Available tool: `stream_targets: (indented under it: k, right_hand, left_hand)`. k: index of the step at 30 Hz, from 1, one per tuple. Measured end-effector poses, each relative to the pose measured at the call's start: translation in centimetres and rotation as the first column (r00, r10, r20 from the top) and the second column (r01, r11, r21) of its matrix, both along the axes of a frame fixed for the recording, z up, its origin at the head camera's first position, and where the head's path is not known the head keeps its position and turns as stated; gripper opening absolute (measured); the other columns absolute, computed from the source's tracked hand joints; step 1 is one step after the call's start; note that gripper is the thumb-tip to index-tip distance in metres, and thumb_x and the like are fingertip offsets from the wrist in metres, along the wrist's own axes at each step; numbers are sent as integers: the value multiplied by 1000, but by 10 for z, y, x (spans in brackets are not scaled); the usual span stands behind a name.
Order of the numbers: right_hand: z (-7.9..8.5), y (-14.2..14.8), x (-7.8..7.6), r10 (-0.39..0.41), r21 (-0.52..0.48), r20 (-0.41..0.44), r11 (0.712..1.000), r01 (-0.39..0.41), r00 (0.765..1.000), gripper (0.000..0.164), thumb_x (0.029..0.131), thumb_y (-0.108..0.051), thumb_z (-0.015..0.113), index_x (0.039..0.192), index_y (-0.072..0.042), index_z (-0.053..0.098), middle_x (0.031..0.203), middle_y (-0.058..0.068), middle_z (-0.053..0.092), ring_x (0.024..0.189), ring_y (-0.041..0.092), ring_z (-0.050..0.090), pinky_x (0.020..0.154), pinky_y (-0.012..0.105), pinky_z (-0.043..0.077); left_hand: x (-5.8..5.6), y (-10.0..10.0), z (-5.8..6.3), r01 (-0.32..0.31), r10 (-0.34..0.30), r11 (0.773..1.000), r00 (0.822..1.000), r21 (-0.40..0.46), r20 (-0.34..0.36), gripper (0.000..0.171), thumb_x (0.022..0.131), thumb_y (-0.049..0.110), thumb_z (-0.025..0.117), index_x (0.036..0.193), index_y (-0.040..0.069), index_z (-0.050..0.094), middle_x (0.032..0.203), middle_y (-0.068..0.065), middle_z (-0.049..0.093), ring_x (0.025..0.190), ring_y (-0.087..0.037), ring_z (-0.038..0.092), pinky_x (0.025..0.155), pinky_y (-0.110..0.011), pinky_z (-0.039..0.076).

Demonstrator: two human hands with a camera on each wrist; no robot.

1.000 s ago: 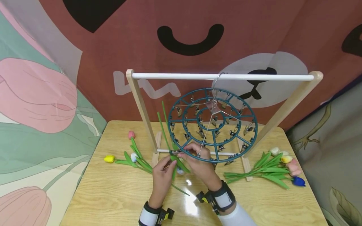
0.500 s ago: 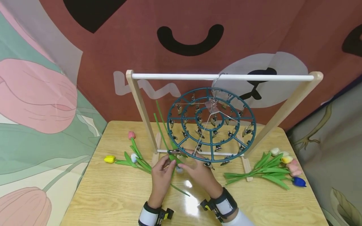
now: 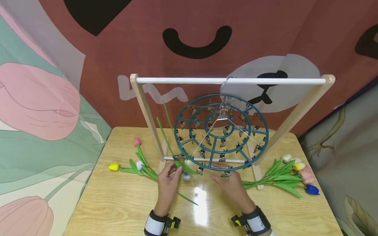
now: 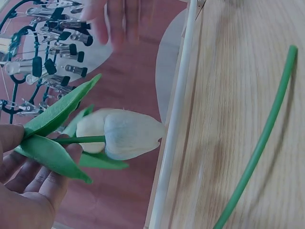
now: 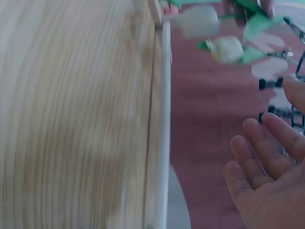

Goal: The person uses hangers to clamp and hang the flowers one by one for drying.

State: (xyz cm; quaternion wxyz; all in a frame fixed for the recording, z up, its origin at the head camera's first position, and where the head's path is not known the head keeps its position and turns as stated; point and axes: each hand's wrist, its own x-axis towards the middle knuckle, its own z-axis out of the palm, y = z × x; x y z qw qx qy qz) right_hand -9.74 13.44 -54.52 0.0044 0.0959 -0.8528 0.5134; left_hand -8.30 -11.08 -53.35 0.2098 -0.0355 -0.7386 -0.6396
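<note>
A round teal hanger [image 3: 212,154] ringed with small metal clips hangs from a white bar [image 3: 189,80]. My left hand [image 3: 168,186] pinches an artificial tulip by the stem beside its green leaves. Its pale bluish-white head [image 4: 133,136] points down in the left wrist view. A second, white tulip [image 5: 228,49] hangs head down from a clip in the right wrist view. At the hanger's left edge, a clip [image 3: 179,156] sits just above the left fingers. My right hand [image 3: 234,188] holds nothing, fingers spread [image 5: 257,143], under the hanger's front rim.
Yellow [image 3: 114,166], pink [image 3: 137,141] and pale blue tulips [image 3: 139,165] lie at the table's left. A bunch of several tulips [image 3: 280,177] lies at the right. Wooden posts [image 3: 298,111] carry the bar. A green stem [image 4: 259,148] extends over the table near the left hand.
My right hand has let go of the clip at the hanger's edge and moved right. The hanger has turned a little. My left hand stays in place with the tulip.
</note>
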Motion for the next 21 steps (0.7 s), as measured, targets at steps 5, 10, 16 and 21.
stream_targets:
  k: [5, 10, 16, 21]
  right_hand:
    - [-6, 31, -4, -58, 55, -136, 996, 66, 989, 42, 89, -8, 80, 130, -14, 68, 133, 9, 70, 128, 37, 61, 106, 60, 52]
    - [-6, 65, -3, -133, 93, -95, 986, 142, 987, 38, 95, -16, 76, 131, -9, 67, 135, 18, 67, 128, 44, 60, 102, 66, 52]
    - [-8, 96, 3, -174, 182, -35, 967, 178, 984, 41, 102, -29, 68, 132, -2, 63, 140, 27, 60, 130, 53, 54, 98, 73, 50]
    - [-17, 114, 6, -185, 268, -179, 936, 228, 966, 40, 100, -21, 70, 134, 0, 63, 142, 28, 59, 127, 52, 57, 95, 71, 51]
  left_hand:
    - [-3, -1, -1, 0, 0, 1000, 1000, -2, -22, 24, 94, -2, 71, 117, -9, 68, 106, -22, 74, 92, -37, 75, 76, -28, 66]
    - [-4, 0, -1, 3, -3, 1000, 999, -5, -32, 23, 94, -1, 72, 118, -4, 70, 103, -21, 75, 91, -35, 75, 74, -29, 66]
    - [-4, 0, -1, -2, 1, 1000, 1000, -6, -20, 24, 94, 0, 72, 118, -3, 70, 100, -20, 75, 89, -34, 75, 74, -27, 66]
    - [-5, -1, 0, -4, 4, 1000, 1000, -3, -11, 27, 95, -2, 71, 122, -3, 69, 101, -21, 74, 87, -35, 74, 72, -23, 66]
